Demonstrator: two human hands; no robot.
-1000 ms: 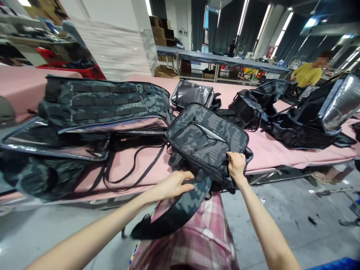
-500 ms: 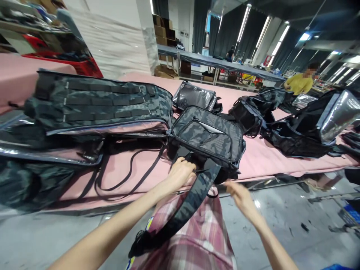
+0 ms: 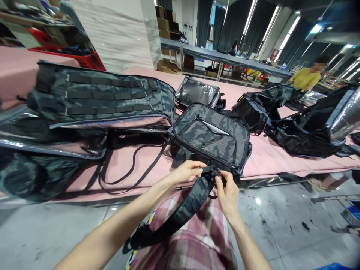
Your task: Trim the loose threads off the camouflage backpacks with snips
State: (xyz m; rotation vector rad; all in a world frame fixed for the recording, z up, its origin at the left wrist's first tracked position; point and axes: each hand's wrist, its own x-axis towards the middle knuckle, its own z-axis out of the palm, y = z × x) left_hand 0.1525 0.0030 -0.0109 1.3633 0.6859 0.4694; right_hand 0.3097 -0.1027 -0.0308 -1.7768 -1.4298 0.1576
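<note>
A dark grey camouflage bag (image 3: 210, 137) lies on the pink-covered table (image 3: 126, 168), its zipped front panel facing up. My left hand (image 3: 187, 172) pinches the end of a short black webbing strap (image 3: 207, 169) at the bag's near edge. Opposite it, my right hand (image 3: 228, 191) is closed in a pinch on a small black piece by the same webbing; the fingers partly hide it and its kind is unclear. A padded camouflage shoulder strap (image 3: 187, 213) runs from between my hands down across my plaid clothing.
To the left lies a large camouflage bag (image 3: 109, 93) with webbing rows, its long black straps (image 3: 132, 165) trailing over the table. Other bags (image 3: 300, 131) with silvery linings lie to the right. A person in yellow (image 3: 306, 78) is at the far right.
My right hand has come in from the right to the webbing and closed in a pinch. My left hand has shifted right and now pinches the strap's end. The view has shifted slightly.
</note>
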